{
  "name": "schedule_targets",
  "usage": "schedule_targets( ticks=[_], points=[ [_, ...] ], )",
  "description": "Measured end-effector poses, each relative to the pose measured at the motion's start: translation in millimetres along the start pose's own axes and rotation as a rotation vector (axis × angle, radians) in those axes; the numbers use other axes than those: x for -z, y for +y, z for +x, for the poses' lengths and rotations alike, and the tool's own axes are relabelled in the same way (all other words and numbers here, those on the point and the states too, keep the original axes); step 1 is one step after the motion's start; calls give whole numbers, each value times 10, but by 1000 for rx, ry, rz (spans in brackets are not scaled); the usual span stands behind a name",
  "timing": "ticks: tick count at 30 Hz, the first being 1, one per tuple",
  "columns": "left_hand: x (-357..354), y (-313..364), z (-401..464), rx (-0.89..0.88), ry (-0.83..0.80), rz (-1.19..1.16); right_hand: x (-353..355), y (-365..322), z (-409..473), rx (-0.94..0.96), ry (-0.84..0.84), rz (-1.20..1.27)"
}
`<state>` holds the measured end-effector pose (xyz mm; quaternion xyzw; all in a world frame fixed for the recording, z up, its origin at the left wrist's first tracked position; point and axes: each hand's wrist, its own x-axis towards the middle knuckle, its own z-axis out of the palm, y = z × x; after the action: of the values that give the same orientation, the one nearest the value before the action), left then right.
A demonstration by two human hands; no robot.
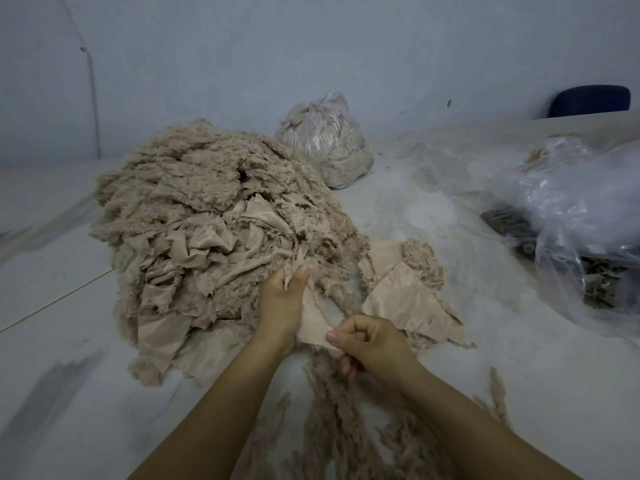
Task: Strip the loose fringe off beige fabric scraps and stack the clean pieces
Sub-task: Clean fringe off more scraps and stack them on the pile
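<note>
A beige fabric scrap (313, 322) is held just above the white table (69, 341), stretched between two hands at the near edge of a large heap of fringed scraps (214, 233). Its far end is pinched by the left hand (282, 301), thumb pressed against curled fingers on the fringed edge. Its near corner is gripped by the right hand (367, 342), whose fingers are curled tightly with the thumb laid over the cloth. Pulled fringe (341, 424) is strewn on the table below the wrists. Flat clean pieces (405, 303) are laid just right of the hands, touching the heap. A tied clear bag of scraps (327, 143) is seen behind the heap, and crumpled clear plastic (571, 209) lies well off to the right.
</note>
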<state>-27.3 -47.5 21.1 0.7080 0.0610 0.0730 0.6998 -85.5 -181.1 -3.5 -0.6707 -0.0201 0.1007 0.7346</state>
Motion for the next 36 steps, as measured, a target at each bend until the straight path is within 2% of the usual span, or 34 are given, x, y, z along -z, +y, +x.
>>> schedule_targets(
  ticks=[5,7,9,11,14,17,19,23,25,26,29,30,33,36],
  points=[
    [14,-7,58,75,69,-67,21,67,-23,-5,152,7],
    [21,8,54,56,-35,-36,14,30,24,22,224,-5],
    [-54,-9,-43,65,-193,-5,-43,-26,102,58,210,94],
    [-142,-33,-142,64,-274,-13,-104,-66,162,134,229,125],
    [-148,-73,-146,4,-272,-15,-56,-37,188,172,353,75],
    [-106,-88,-110,50,-209,-70,14,2,179,153,425,67],
    [-94,-100,-99,44,-159,-43,33,3,165,136,406,95],
    [-123,-87,-131,-27,-254,17,42,-20,164,138,298,-3],
    [-137,-76,-147,-43,-257,23,37,-50,169,154,309,75],
    [-129,-67,-150,-37,-279,28,46,-59,176,159,329,111],
    [-82,-64,-166,-42,-475,58,96,-62,192,193,386,103],
    [-74,-56,-179,-34,-483,29,100,-57,190,208,397,104],
    [-81,-60,-166,-7,-365,-45,91,-21,177,254,430,107],
    [-103,-87,-140,24,-227,-7,107,8,134,265,465,113]
  ],
)
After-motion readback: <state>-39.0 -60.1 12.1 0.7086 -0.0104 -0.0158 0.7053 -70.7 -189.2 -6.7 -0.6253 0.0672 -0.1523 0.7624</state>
